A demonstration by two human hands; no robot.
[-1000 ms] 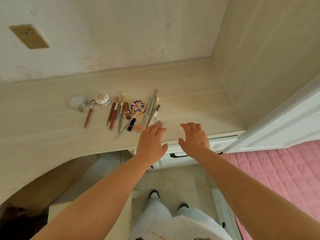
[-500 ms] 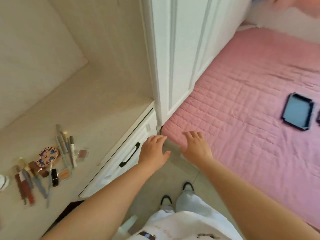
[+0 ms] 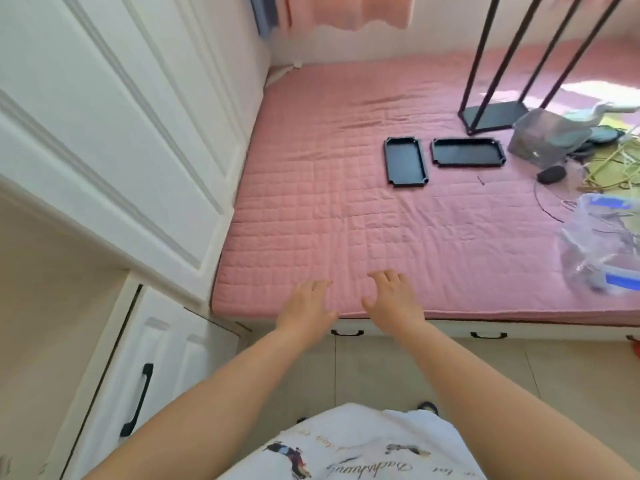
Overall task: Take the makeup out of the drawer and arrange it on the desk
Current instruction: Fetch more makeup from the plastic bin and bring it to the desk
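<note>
My left hand (image 3: 306,306) and my right hand (image 3: 393,299) are stretched out side by side over the near edge of a pink quilted bed (image 3: 381,220). Both have relaxed, spread fingers and hold nothing. At the lower left is the white drawer (image 3: 114,382) with a black handle (image 3: 138,400), pushed in flush. A strip of the pale wooden desk (image 3: 52,306) shows at the left edge. The makeup is out of view.
Tall white wardrobe doors (image 3: 121,116) stand at the left. Two black trays (image 3: 405,162) (image 3: 467,152) lie on the bed, with a black metal stand (image 3: 491,116), clear plastic boxes (image 3: 609,251) and cords at the right. Beige floor tiles (image 3: 381,372) lie under my arms.
My view has swung right, from the desk and its row of makeup to the bed. Both hands stayed stretched out and empty; the makeup left the view.
</note>
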